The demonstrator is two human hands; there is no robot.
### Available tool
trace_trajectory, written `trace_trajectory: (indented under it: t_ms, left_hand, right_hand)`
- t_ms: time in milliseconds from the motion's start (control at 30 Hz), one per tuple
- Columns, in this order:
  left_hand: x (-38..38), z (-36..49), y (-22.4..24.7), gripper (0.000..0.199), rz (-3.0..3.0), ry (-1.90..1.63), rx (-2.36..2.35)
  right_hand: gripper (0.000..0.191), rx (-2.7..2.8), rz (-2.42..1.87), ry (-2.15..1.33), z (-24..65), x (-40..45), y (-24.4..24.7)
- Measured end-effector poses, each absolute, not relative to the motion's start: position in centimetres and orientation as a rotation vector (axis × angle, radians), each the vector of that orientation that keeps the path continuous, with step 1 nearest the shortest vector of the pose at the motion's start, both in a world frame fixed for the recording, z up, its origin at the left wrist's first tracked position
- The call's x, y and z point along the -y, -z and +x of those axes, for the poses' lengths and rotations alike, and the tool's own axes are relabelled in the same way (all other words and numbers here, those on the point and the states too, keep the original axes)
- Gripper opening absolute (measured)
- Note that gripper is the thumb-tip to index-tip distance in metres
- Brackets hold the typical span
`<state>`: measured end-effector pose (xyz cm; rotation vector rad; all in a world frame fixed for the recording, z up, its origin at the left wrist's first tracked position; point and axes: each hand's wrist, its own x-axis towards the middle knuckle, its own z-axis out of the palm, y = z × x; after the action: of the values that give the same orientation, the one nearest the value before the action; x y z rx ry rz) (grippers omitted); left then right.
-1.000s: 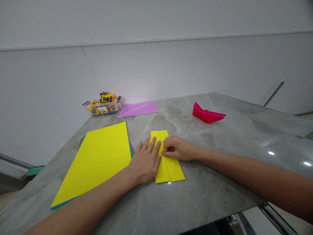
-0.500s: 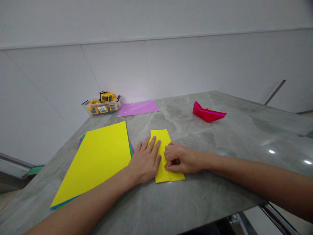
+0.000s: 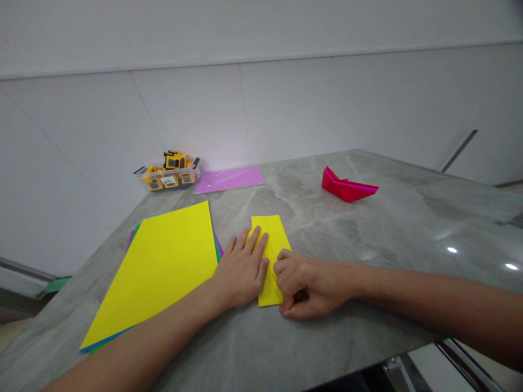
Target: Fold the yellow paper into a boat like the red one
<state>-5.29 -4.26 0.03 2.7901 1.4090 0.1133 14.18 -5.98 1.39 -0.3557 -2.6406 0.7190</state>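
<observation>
L hand flat, fingers spread apart, palm down on the L side of the folded yellow strip. R hand curled, thumb & fingers drawn in together, over strip's R side w/ thumb tip at the near edge, approx. where the seam ends — can't tell if it pinches any paper. Strip lies flat on the grey table, betw. the hands, its far end uncovered, seam running lengthwise.

To the L: pile of col. sheets, yellow on top, blue/green/purple edges poking out; L forearm passes over its near R corner. Far R: red boat, folded, well apart from R hand. At back, by wall: clear box of yellow toys — pink pack just beside it.
</observation>
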Motion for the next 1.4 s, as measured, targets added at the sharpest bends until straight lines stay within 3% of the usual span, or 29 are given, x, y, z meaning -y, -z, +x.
trace_trajectory:
  t_ms: [133, 233, 300, 400, 500, 600, 767, 900, 1033, 1167, 1400]
  left_hand:
    - [4.3, -5.3, 0.0, 0.056, 2.765, -0.184, -1.465]
    - [4.4, -5.4, -0.1, 0.057, 2.715, -0.335, -1.623]
    - [4.5, -5.4, -0.3, 0.053, 2.717, -0.394, -1.658]
    - [4.6, -5.3, -0.6, 0.049, 2.763, -0.424, -1.596]
    - [4.7, -5.2, -0.8, 0.047, 2.79, -0.466, -1.511]
    - [4.6, -5.3, -0.8, 0.042, 2.789, -0.508, -1.452]
    - [4.1, -5.6, -0.1, 0.037, 2.733, -0.628, -1.378]
    - [3.5, -5.7, 0.6, 0.043, 2.604, -0.775, -1.429]
    - [3.6, -5.7, 0.5, 0.054, 2.477, -0.901, -1.488]
    - [4.0, -5.5, -0.4, 0.074, 2.446, -1.14, -1.536]
    - [5.2, -5.3, -1.5, 0.097, 2.566, -1.403, -1.614]
  right_hand:
    - [0.013, 2.567, -0.357, -0.869, 14.0, 5.6, -1.4]
    - [0.01, 2.274, -0.744, -0.716, 14.3, 4.1, -1.3]
    - [0.026, 1.934, -1.089, -0.68, 14.6, 3.0, -1.3]
    - [0.047, 1.446, -1.299, -1.055, 15.3, 1.9, -1.6]
    - [0.043, 1.056, -1.139, -1.453, 16.1, 1.4, -2.1]
    - [0.033, 0.852, -1.053, -1.611, 16.7, 1.1, -2.5]
    - [0.02, 0.926, -0.974, -1.861, 17.5, 0.8, -2.2]
    - [0.026, 1.422, -0.974, -1.989, 17.2, 1.4, -2.2]
    - [0.033, 1.72, -1.096, -1.838, 15.8, 2.7, -2.3]
    - [0.027, 1.45, -1.101, -1.512, 15.2, 3.0, -2.2]
    - [0.012, 1.65, -1.041, -0.098, 18.7, 2.4, -4.0]
